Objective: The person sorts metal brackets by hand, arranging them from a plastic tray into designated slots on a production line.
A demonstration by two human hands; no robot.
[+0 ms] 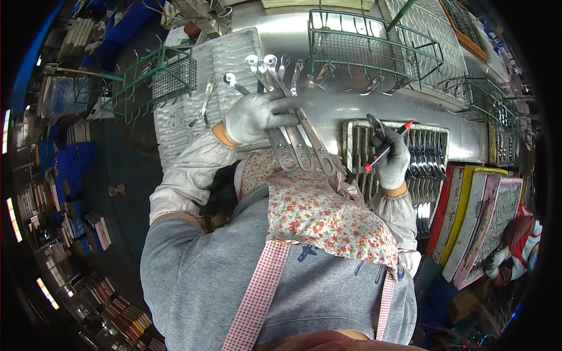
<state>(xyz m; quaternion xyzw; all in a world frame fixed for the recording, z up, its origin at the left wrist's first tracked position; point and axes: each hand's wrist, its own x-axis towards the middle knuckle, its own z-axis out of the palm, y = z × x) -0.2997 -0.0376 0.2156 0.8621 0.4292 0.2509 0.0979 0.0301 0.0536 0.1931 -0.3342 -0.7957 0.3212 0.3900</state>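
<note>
Left hand [257, 115] in grey glove is clenched round a fanned bundle of long shiny steel wrenches [287, 111], mid-shaft, at 12 o'clock over the metal table [328, 111]. Right hand [391, 157] at 3 o'clock pinches a red-tipped marker pen [386, 146] above the tray of wrenches [430, 149]. The bundle looks heavy, stiff and slippery; best gripped mid-shaft.

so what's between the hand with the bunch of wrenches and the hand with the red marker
In the head view, only bare shiny metal tabletop lies between the left hand gripping the wrenches and the right hand holding the red marker.
</note>
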